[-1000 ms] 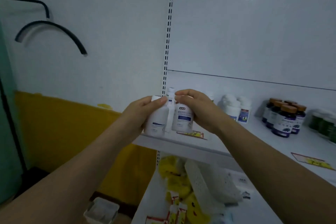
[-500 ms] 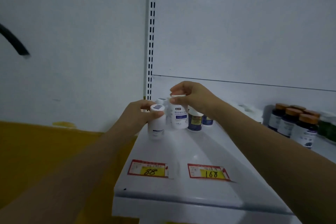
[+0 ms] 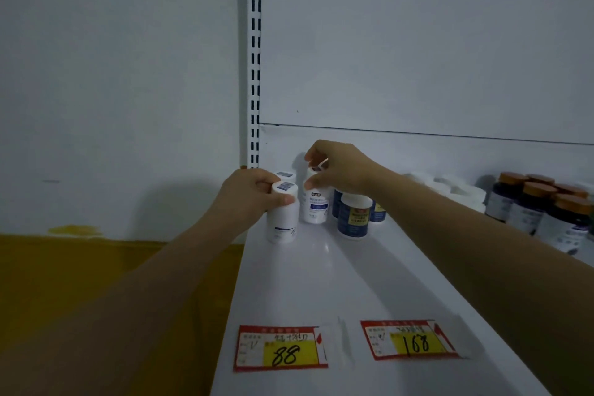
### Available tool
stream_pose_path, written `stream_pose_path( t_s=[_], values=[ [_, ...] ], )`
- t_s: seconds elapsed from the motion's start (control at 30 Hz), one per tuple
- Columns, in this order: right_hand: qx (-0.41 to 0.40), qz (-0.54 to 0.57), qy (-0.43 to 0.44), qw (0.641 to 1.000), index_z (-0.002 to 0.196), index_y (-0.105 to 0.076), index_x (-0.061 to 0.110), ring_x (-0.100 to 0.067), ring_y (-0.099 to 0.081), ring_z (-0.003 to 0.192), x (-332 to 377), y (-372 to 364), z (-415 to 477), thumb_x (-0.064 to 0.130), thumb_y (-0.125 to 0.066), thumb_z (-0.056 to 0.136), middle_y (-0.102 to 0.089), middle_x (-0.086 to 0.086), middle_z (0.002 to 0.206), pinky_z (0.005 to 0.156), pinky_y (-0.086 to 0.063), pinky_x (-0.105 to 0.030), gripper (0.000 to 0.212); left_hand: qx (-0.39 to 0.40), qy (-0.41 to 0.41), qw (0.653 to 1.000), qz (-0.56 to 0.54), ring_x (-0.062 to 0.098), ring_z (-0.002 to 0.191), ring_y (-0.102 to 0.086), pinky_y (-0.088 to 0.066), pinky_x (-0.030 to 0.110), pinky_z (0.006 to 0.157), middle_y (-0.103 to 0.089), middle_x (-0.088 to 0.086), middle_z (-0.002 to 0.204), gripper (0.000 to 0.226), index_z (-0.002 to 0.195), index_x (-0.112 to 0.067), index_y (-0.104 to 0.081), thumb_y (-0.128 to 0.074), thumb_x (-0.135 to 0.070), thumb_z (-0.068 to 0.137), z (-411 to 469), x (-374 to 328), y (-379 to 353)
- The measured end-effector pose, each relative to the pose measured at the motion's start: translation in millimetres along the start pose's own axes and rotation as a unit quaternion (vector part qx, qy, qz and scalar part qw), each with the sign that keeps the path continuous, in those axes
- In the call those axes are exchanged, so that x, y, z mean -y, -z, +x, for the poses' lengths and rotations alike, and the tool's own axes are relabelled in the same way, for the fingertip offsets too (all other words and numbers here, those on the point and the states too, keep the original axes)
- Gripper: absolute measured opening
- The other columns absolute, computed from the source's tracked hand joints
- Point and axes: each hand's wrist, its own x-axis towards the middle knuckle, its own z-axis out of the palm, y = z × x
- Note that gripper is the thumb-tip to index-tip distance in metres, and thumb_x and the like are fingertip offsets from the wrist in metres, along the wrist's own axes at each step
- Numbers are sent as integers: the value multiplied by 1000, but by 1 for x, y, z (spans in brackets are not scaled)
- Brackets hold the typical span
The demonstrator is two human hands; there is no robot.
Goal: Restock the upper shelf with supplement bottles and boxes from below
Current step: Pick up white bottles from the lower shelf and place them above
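Observation:
Two white supplement bottles stand at the back left corner of the white upper shelf (image 3: 321, 283). My left hand (image 3: 247, 196) grips the cap end of the nearer white bottle (image 3: 282, 225), which stands on the shelf. My right hand (image 3: 337, 170) holds the top of the second white bottle (image 3: 316, 207) with curled fingers; it stands just behind and to the right. A third white cap (image 3: 284, 174) shows behind them, mostly hidden.
Blue bottles with yellow labels (image 3: 353, 219) stand right of the white ones. Dark bottles with orange caps (image 3: 546, 212) fill the far right. Two red-and-yellow price tags, 88 (image 3: 281, 349) and 168 (image 3: 411, 341), lie at the front edge. A slotted upright (image 3: 255, 58) rises at the left.
Both hands carried the white bottles up from the shelf edge onto the shelf's back left corner and set them down. The view rose and moved closer.

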Motion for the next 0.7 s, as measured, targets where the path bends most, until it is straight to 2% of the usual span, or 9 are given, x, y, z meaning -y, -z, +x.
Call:
stream_pose_path(
  t_s=[0.13, 0.33, 0.5, 0.63, 0.7],
  values=[
    [11, -22, -1, 1000, 119, -55, 14, -17, -56, 101, 3, -6, 6, 23, -76, 77, -60, -4, 119, 82, -44, -23, 48, 8, 12, 1000, -4, 14, 82, -66, -55, 37, 88, -70, 5, 98, 30, 99, -8, -67, -79, -11, 71, 4, 2, 2],
    [36, -54, 3, 998, 121, -53, 15, -14, -51, 98, 1, -13, 8, 22, -75, 79, -59, -4, 122, 83, -42, -23, 48, 9, 18, 1000, -12, 24, 96, -67, -53, 44, 93, -70, 12, 104, 35, 103, -5, -67, -80, -9, 70, 10, 5, 2],
    [53, -88, 16, 995, 123, -52, 16, -15, -50, 101, 2, -12, 10, 23, -72, 81, -57, -5, 124, 88, -43, -26, 47, 6, 19, 1000, -2, 21, 94, -65, -53, 40, 94, -69, 10, 108, 41, 110, -5, -65, -78, -8, 72, 12, 8, 1],
    [53, -97, 20, 994, 124, -52, 16, -15, -50, 102, 3, -13, 11, 23, -72, 82, -56, -5, 124, 87, -42, -26, 47, 4, 16, 1000, 0, 16, 90, -64, -53, 29, 85, -68, 6, 107, 40, 110, -7, -63, -77, -8, 73, 13, 11, 1],
    [54, -99, 19, 993, 124, -52, 17, -16, -50, 103, 3, -14, 11, 23, -71, 82, -56, -5, 125, 88, -42, -26, 47, 4, 18, 1000, -3, 17, 92, -63, -52, 29, 86, -66, 5, 107, 41, 111, -7, -61, -77, -8, 74, 12, 11, 0]
  ],
)
